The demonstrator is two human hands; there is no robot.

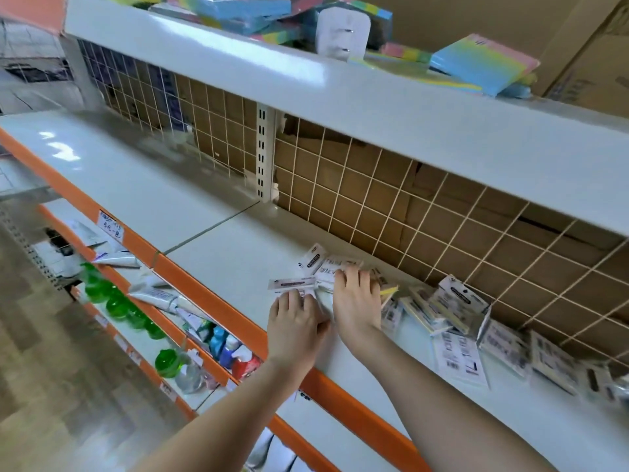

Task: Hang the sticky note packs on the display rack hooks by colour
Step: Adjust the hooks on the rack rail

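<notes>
On the glossy white metal shelf [218, 229], the small clear-wrapped sticky note packs with white header cards [315, 267] lie flat in a loose fan, header ends pointing toward the cream wire grid back panel [374, 185]. My left hand [296, 321] presses fairly straight fingers on the nearest packs, thumb tucked at their edge. My right hand [357, 301] lies beside it, fingers spread flat over others. More packs [456, 308] trail rightward along the grid.
</notes>
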